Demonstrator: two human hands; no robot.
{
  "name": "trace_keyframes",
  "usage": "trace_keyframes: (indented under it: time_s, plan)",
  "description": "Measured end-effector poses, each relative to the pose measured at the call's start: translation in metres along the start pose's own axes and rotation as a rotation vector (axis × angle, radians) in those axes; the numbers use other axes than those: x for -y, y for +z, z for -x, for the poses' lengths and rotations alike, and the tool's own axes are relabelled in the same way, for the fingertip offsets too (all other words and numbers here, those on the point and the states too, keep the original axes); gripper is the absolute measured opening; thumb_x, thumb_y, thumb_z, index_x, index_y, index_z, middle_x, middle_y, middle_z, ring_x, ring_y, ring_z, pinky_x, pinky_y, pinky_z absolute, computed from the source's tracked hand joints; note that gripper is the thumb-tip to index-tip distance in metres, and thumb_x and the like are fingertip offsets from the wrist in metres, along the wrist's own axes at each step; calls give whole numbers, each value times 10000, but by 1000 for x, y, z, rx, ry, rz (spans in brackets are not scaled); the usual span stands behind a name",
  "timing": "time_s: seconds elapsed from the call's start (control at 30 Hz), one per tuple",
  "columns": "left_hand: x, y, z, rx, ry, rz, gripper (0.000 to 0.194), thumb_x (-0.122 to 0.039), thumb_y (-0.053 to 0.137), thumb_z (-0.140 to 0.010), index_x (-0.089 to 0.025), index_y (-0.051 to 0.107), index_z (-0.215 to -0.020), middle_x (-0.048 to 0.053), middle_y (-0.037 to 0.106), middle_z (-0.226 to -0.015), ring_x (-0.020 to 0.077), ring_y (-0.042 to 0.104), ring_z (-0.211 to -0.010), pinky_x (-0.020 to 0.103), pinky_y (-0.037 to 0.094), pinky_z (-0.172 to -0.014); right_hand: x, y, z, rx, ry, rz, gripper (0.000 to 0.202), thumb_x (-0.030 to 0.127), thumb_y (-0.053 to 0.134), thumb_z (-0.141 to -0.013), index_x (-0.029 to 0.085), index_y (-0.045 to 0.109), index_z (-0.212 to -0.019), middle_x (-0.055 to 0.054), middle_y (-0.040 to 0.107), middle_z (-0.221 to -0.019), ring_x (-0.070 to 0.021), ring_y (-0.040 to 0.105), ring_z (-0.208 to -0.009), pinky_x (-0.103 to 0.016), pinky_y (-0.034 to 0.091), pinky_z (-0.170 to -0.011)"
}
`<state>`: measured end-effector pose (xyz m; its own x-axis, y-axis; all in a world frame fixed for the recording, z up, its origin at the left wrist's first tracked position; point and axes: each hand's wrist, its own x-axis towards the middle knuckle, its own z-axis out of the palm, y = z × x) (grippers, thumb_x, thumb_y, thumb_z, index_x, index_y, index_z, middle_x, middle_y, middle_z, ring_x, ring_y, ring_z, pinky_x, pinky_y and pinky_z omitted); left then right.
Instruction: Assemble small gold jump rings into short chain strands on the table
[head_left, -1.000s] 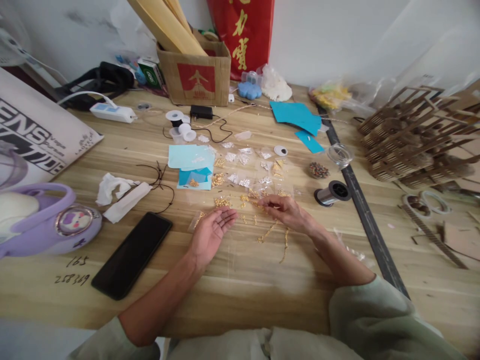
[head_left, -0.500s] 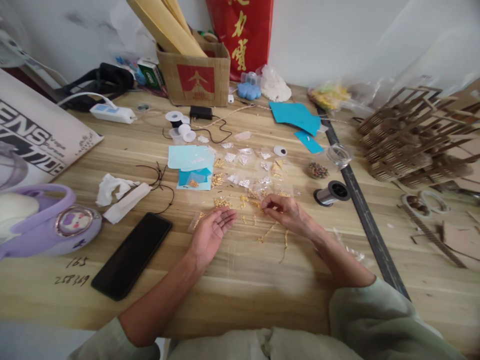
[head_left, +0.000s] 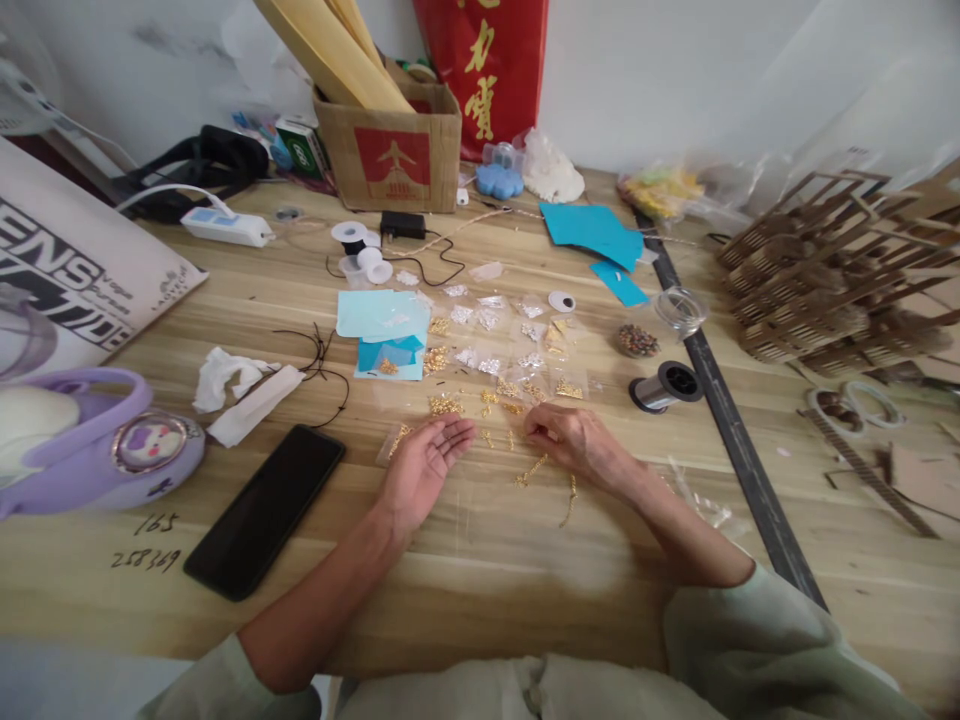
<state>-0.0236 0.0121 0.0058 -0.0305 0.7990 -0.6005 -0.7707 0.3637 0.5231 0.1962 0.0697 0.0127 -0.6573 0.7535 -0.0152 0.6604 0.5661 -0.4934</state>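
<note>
My left hand (head_left: pixel 426 468) rests on its edge on the table, palm turned inward, fingers stretched out and nothing in it. Just beyond its fingertips lies a pile of small gold beads (head_left: pixel 446 404), and a small clear bag of gold pieces (head_left: pixel 397 440) sits at its left. My right hand (head_left: pixel 570 438) is low over the table with thumb and fingers pinched together; what they hold, if anything, is too small to make out. Between the hands are small gold findings (head_left: pixel 488 398). Two gold chains, one at the left (head_left: pixel 532 470) and one at the right (head_left: pixel 572 500), lie below my right hand.
Small bags of silver pieces (head_left: pixel 487 320) lie behind the gold ones. To the right stand a wire spool (head_left: pixel 664 388), a jar of beads (head_left: pixel 637 341) and stacked wooden baskets (head_left: pixel 832 270). A black phone (head_left: pixel 264 512) and a purple appliance (head_left: pixel 90 450) are at left.
My right hand has turned slightly, knuckles more upward, and moved a little down toward the table. My left hand has stayed in place.
</note>
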Motion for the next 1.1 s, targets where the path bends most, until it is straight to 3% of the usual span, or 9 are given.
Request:
trace_keyframes:
  time_s: [0.4,0.57,0.77,0.97,1.1]
  plan:
    - [2,-1,-1,17,3,4,227,-51,445,-848,-73,668,-810,116,724,-800,172,700,-794,267,554,-773,-5,-6,7,43,11,182,110,166,487,-903,177,568,-829,-28,594,-846,-126,533,-731,-225,302,-606]
    - [1,0,-1,7,8,-2,215,-56,455,-843,-78,666,-805,112,724,-796,168,698,-788,270,554,-774,15,-4,-3,78,-22,199,122,193,472,-926,173,576,-865,-25,588,-845,-116,538,-704,-235,296,-600]
    - [-1,1,-1,0,3,4,215,-54,455,-841,-77,666,-805,112,726,-809,165,696,-801,275,541,-803,40,13,-19,112,-67,326,174,265,455,-945,162,569,-864,-54,587,-881,-136,564,-731,-256,278,-566]
    - [0,-2,-1,22,5,3,189,-59,485,-823,-87,670,-797,107,727,-812,170,694,-803,304,524,-850,45,28,-22,182,-10,484,204,177,362,-963,154,563,-942,-100,607,-920,-171,595,-751,-268,309,-556]
    - [0,-1,-1,10,1,10,224,-52,456,-843,-85,672,-792,106,726,-801,169,694,-793,306,520,-851,43,25,-20,197,9,482,201,188,361,-965,156,558,-949,-101,615,-917,-171,595,-730,-264,304,-545]
